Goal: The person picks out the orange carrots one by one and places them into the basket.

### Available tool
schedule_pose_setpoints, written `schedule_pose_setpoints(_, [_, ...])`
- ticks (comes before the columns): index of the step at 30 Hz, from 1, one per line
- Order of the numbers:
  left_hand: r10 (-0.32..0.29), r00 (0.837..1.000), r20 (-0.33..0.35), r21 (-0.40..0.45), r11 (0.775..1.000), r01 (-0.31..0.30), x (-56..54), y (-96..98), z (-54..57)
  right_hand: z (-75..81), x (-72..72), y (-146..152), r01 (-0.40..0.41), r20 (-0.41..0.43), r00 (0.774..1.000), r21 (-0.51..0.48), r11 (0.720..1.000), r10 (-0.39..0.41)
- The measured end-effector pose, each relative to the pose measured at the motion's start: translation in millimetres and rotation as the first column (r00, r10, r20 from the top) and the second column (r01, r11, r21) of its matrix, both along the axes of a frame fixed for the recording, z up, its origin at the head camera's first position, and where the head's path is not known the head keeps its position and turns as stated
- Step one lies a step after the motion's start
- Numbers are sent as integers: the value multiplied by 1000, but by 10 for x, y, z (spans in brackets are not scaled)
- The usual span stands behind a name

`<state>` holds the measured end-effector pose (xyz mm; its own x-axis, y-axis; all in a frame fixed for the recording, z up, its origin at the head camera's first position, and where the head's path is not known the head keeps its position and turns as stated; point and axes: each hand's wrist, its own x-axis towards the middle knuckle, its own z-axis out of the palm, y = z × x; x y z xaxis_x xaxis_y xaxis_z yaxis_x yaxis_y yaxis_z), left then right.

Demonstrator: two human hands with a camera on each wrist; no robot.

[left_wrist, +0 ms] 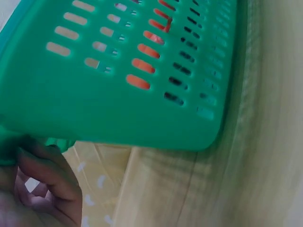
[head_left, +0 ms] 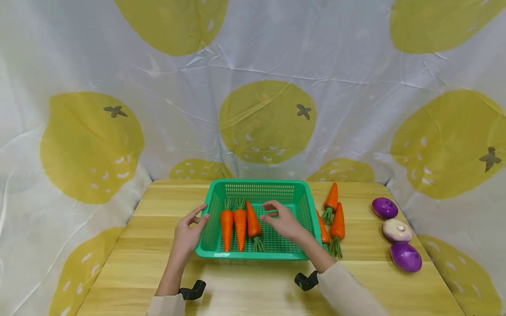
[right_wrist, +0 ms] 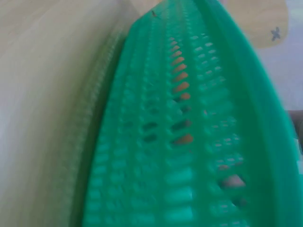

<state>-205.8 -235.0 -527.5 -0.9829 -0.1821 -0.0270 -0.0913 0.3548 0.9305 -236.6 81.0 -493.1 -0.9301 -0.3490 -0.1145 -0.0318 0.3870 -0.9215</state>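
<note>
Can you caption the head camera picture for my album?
Left hand holding a green basket with three carrots inside, right hand over it.

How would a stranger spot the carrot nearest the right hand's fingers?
On the wooden table, find the green basket. Inside, take the rightmost carrot of three. Its leaves point towards the basket's near rim, while those of its two neighbours point away.

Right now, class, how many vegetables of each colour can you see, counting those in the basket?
Orange carrots: 6 (3 in the basket, 3 beside it)
Purple vegetables: 2
Whitish vegetable: 1
Total: 9 vegetables
</note>
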Motion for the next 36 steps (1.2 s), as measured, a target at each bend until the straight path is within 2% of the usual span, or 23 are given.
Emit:
schedule_pose_setpoints(4, [-54, 998, -14, -33, 998, 53, -52, -19, 22, 96, -6, 161, 34, -34, 999, 3, 999, -33])
schedule_pose_setpoints(7, [-83, 997, 1, -44, 996, 83, -86, -33, 42, 135, -19, 288, 41, -54, 998, 2, 999, -41])
schedule_pose_setpoints(16, [-87, 996, -24, -121, 989, 83, -138, -84, 68, 182, -85, 747, 27, -84, 996, -22, 999, -29])
schedule_pose_setpoints(20, [-113, 992, -49, -177, 979, 103, -170, -100, 43, 195, -111, 956, 18, -110, 994, -33, 999, -21])
schedule_pose_setpoints(23, [-119, 989, -90, -239, 966, 95, -196, -96, 40, 208, -120, 1110, 38, -122, 992, -41, 998, -42])
schedule_pose_setpoints(26, [-112, 989, -101, -279, 957, 80, -191, -81, 57, 201, -116, 1259, 69, -136, 988, -39, 997, -74])
schedule_pose_setpoints(32, [-67, 996, -57, -283, 958, 48, -158, -62, 57, 112, -103, 1551, 137, -157, 978, 4, 991, -135])
schedule_pose_setpoints(36, [-81, 995, -61, -296, 953, 60, -171, -70, 97, 21, -110, 1711, 197, -158, 969, 19, 980, -192])
